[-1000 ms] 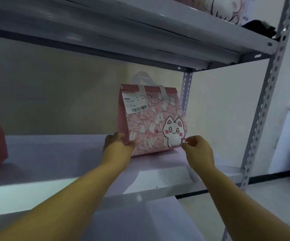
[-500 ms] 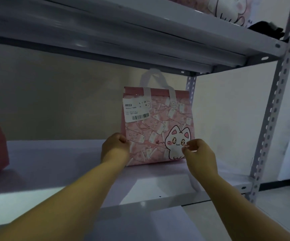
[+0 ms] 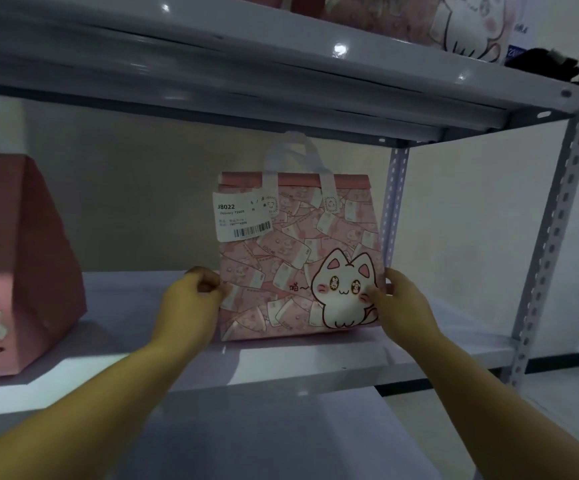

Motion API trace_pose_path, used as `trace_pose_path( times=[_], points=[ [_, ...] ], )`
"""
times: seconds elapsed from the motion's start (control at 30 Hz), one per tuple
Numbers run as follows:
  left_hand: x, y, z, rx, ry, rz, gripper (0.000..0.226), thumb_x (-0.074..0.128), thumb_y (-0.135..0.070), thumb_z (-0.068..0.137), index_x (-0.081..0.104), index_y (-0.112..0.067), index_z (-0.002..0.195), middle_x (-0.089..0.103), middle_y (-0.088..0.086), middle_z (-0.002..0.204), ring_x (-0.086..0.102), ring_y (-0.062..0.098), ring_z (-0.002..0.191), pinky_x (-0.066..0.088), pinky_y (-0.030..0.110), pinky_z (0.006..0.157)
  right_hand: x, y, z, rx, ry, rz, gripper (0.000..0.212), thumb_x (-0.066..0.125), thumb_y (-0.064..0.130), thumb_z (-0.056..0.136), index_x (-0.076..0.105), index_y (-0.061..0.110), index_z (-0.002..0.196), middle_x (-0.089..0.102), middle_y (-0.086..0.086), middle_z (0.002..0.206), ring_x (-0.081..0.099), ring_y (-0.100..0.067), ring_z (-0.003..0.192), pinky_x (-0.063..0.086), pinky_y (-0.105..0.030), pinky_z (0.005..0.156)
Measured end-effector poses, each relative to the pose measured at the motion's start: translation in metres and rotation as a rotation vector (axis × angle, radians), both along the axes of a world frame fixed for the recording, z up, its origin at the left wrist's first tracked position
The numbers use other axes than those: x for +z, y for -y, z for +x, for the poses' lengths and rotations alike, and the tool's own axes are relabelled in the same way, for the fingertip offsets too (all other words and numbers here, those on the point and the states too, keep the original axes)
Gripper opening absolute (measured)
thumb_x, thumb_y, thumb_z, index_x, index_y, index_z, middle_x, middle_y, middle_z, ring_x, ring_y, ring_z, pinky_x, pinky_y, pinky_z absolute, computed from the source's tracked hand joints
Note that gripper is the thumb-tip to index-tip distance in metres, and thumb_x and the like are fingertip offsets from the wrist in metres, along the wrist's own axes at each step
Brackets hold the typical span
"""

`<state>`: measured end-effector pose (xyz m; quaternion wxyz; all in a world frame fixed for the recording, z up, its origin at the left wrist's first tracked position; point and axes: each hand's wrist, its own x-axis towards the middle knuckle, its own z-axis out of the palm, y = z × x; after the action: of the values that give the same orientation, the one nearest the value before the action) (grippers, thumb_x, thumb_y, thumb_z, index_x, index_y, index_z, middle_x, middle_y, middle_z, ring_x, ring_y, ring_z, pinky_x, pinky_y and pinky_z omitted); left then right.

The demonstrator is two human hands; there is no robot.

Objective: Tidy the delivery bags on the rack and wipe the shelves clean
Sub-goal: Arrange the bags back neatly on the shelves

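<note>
Finding: the pink delivery bag stands upright on the middle shelf, right of centre and toward the far side, its right edge close to the far right upright. The left hand is curled onto the bag's lower left edge. The right hand grasps the lower right edge, thumb on the front face beside the printed cat. Both holds sit low on a tall, narrow bag, so a quick shove could probably tip the top backward or forward. The white handles rise near the underside of the upper shelf; lifting the bag instead of sliding it may snag them there. A slide to the right risks wedging the bag against the upright. The paper label overhangs the left edge and appears loosely fixed; a hand moving upward could tear it off. A second pink bag stands well apart at the left, so collision seems unlikely. No cloth is visible; the surface beneath the bag is likely unwiped.
</note>
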<state>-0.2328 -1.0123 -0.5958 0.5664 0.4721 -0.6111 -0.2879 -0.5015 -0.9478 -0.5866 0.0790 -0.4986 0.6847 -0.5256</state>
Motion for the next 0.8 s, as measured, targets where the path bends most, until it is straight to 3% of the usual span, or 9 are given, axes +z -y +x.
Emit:
trace_pose_path(
  times=[0.13, 0.27, 0.37, 0.47, 0.6, 0.8],
  points=[
    [0.0, -0.018, 0.028, 0.061, -0.033, -0.012, 0.015, 0.065, -0.018, 0.086, 0.062, -0.026, 0.074, 0.067, -0.007, 0.081, 0.068, 0.019, 0.065, 0.058, 0.046, 0.07, -0.004, -0.008, 0.021, 0.057, -0.025, -0.04, 0.026, 0.056, 0.027, 0.091, 0.055, 0.025, 0.117, 0.062, 0.006, 0.097, 0.062, -0.016, 0.088, 0.053, -0.035, 0.079],
    [-0.004, -0.038, 0.057, 0.081, 0.0, -0.041, 0.006, 0.065, -0.021, 0.087, 0.069, -0.026, 0.088, 0.072, -0.004, 0.086, 0.069, 0.016, 0.075, 0.057, 0.04, 0.073, -0.009, -0.012, 0.042, 0.084, -0.025, -0.066, 0.017, 0.059, 0.028, 0.089, 0.051, 0.028, 0.104, 0.057, 0.012, 0.089, 0.059, -0.01, 0.081, 0.05, -0.024, 0.067],
    [-0.006, -0.049, 0.072, 0.12, 0.061, -0.105, 0.015, 0.064, -0.021, 0.087, 0.071, -0.023, 0.101, 0.072, -0.009, 0.091, 0.066, 0.003, 0.083, 0.051, 0.022, 0.072, -0.011, -0.013, 0.057, 0.109, -0.027, -0.085, 0.017, 0.061, 0.029, 0.088, 0.049, 0.028, 0.1, 0.053, 0.017, 0.083, 0.055, 0.0, 0.076, 0.042, -0.015, 0.057],
    [-0.007, -0.058, 0.085, 0.149, 0.087, -0.135, 0.021, 0.064, -0.019, 0.087, 0.07, -0.024, 0.107, 0.069, -0.017, 0.09, 0.061, -0.01, 0.083, 0.044, 0.01, 0.068, -0.011, -0.012, 0.07, 0.136, -0.034, -0.084, 0.015, 0.06, 0.03, 0.088, 0.049, 0.029, 0.099, 0.055, 0.016, 0.085, 0.055, 0.001, 0.076, 0.042, -0.014, 0.056],
    [-0.009, -0.062, 0.102, 0.153, 0.074, -0.122, 0.028, 0.066, -0.015, 0.086, 0.067, -0.022, 0.113, 0.066, -0.021, 0.088, 0.063, -0.003, 0.087, 0.047, 0.018, 0.076, -0.01, -0.01, 0.087, 0.167, -0.059, -0.078, 0.014, 0.06, 0.03, 0.088, 0.051, 0.03, 0.098, 0.056, 0.017, 0.084, 0.056, -0.003, 0.077, 0.041, -0.014, 0.057],
    [-0.009, -0.066, 0.118, 0.17, 0.116, -0.126, 0.029, 0.066, -0.02, 0.086, 0.066, -0.027, 0.114, 0.059, -0.039, 0.07, 0.058, -0.022, 0.073, 0.04, 0.0, 0.059, -0.008, -0.009, 0.104, 0.19, -0.091, -0.074, 0.013, 0.059, 0.028, 0.089, 0.055, 0.024, 0.102, 0.059, 0.01, 0.09, 0.059, -0.01, 0.083, 0.043, -0.016, 0.061]
  ],
)
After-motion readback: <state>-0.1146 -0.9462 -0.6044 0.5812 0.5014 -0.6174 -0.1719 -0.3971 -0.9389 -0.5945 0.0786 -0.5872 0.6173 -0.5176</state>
